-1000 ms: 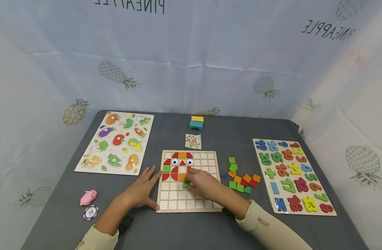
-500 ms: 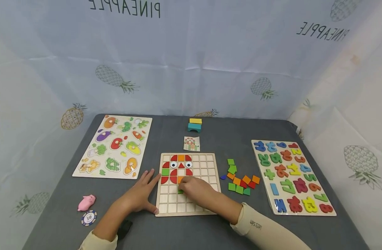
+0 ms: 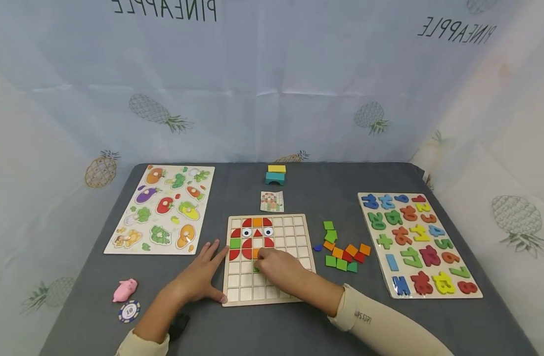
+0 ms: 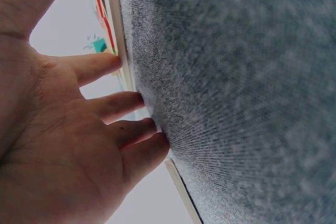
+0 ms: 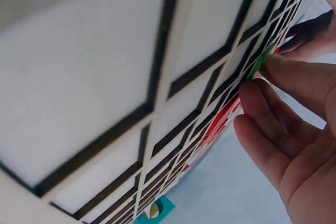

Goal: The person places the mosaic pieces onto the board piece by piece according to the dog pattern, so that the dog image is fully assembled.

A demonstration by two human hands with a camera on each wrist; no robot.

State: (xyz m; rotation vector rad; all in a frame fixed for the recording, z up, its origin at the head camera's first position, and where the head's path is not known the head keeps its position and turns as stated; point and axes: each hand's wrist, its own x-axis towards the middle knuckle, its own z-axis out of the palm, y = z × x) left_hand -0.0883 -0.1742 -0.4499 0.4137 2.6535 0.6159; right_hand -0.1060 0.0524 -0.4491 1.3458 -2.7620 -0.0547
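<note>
A wooden grid board point(image 3: 290, 242) lies in the middle of the table. Red, orange and green tiles and two eye tiles fill part of its upper left. My right hand point(image 3: 278, 269) pinches a green square tile point(image 5: 261, 62) between thumb and fingers, low over a cell just under an orange tile point(image 3: 255, 253). Most of that green tile is hidden behind the fingers in the head view. Along the board's left side, my left hand point(image 3: 194, 278) is spread out, thumb at the lower left corner and a fingertip at the edge.
Loose tiles point(image 3: 341, 265) lie right of the board. Behind it are a small picture card point(image 3: 272, 201) and yellow and teal blocks point(image 3: 275, 178). A vegetable puzzle point(image 3: 160, 212), a pink pig point(image 3: 125, 290) and a poker chip point(image 3: 129, 311) sit left; a letter puzzle point(image 3: 419, 247) lies right.
My right hand has shifted slightly left with the green tile and lowered to the cell under the orange tile. The left hand stays at the board's edge. The head view has shifted a little.
</note>
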